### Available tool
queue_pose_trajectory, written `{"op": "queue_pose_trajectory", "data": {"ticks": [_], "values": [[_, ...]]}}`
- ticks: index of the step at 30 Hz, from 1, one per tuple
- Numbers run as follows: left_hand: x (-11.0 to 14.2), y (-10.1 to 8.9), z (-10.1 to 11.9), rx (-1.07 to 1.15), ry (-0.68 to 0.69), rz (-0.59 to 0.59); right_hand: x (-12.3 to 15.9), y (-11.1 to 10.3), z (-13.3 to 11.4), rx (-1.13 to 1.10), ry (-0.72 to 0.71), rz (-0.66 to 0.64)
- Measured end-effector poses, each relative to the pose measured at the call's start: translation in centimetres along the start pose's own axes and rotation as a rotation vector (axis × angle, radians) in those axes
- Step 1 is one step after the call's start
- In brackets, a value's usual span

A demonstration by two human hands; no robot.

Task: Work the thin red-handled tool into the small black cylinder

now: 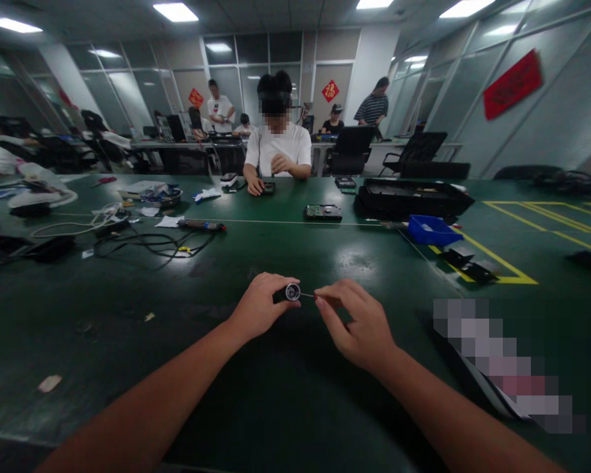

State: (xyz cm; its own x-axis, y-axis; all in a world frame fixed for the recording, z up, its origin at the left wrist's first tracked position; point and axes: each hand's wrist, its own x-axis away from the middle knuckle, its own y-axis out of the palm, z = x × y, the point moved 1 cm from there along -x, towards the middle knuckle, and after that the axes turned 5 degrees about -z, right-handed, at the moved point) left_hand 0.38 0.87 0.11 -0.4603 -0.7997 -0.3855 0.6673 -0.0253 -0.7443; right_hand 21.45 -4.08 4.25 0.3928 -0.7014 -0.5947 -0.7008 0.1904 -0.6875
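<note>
Okay: cylinder [293, 292] sits gripped between the left hand's [261, 300] fingers, over the worktop [187, 309]; right hand's [362, 320] fingers pinch the rod [307, 295], far end at cylinder's rim, contact unclear. Best keep left grip steady, rod pressure light.

Left hand [259, 302] holding cylinder [292, 292], right [358, 323] pinching rod [307, 295]

You have a small dark cylindrical piece [292, 292] between the thumb and fingers of your left hand [259, 303], its round, silver-rimmed end turned toward you, dark inside. Your right hand [357, 322] pinches a thin, straight metal rod [308, 295], nearly level, its free end at the rim's right edge; whether they touch is unclear.
</note>
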Motion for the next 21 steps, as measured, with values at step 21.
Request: {"op": "queue_pose_trajectory", "data": {"ticks": [21], "values": [[-0.1,-0.4,-0.1,-0.001,-0.017,-0.01,-0.4,2.5,3.5,-0.964,0.67,0.308]]}}
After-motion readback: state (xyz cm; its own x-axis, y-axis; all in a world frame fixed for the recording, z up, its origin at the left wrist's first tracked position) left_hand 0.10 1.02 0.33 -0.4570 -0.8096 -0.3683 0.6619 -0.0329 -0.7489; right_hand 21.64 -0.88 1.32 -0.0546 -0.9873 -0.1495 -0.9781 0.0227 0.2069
